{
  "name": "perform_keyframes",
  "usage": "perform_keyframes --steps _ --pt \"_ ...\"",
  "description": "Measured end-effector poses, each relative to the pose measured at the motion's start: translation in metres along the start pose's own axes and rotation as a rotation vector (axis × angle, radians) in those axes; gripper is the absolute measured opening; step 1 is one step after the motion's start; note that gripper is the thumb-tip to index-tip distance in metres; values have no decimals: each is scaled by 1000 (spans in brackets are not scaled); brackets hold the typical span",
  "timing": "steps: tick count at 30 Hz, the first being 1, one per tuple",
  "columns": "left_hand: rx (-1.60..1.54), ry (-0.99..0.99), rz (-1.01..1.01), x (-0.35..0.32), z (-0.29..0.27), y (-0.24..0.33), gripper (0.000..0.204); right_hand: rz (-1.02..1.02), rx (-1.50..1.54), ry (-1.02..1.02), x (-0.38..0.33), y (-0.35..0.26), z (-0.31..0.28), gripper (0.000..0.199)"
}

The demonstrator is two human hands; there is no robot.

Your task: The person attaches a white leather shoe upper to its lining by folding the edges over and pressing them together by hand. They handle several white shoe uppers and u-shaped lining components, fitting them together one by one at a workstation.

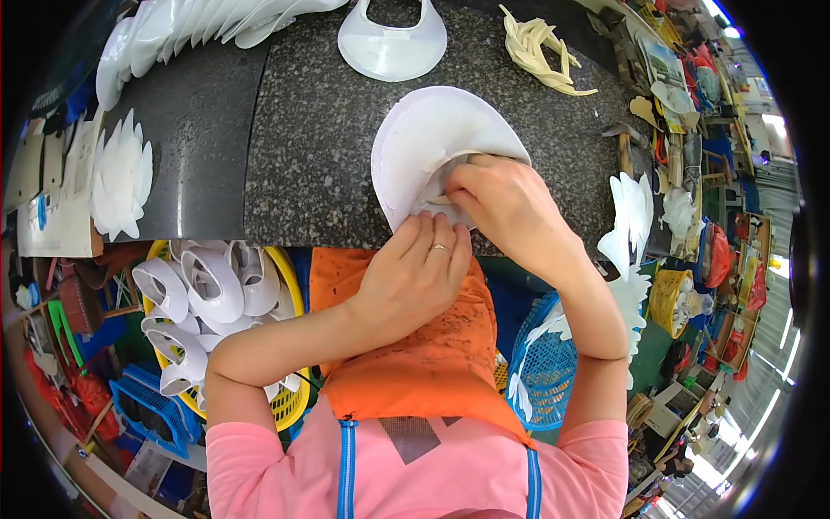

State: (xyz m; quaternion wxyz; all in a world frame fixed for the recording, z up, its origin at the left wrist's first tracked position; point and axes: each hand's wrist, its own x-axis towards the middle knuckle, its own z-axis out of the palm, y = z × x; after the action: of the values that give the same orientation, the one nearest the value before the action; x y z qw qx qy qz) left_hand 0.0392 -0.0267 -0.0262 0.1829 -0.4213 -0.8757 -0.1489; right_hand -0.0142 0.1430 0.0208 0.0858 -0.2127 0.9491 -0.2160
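A white shoe upper (428,130), broad and curved like a visor, lies at the near edge of the stone-topped table. Over its near side, my left hand (415,277) has its fingers bent and close together, gripping the edge; a ring shows on one finger. My right hand (510,208) reaches into the opening with thumb and fingers pinched on a thin cream strip (439,199), mostly hidden by the fingers. Beyond lies another white upper (389,54) with its opening facing away. Loose cream strips (536,48) are piled at the far right.
Stacked white pieces (181,30) line the far left; fanned white pieces (121,177) lie below them. A yellow basket (298,406) of white uppers stands left of my lap, a blue basket (540,381) right. A hammer (624,143) rests at the table's right side.
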Motion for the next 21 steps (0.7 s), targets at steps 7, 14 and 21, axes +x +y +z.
perform_keyframes --steps 7,14,21 --pt "-8 -3 3 0 2 0 41 36 37 -19 0 2 1 10" --pt "43 -78 41 8 -1 0 33 31 -100 -26 3 0 6 10" --pt "214 -127 168 16 1 3 20 94 -88 -52 -14 -5 -7 14"
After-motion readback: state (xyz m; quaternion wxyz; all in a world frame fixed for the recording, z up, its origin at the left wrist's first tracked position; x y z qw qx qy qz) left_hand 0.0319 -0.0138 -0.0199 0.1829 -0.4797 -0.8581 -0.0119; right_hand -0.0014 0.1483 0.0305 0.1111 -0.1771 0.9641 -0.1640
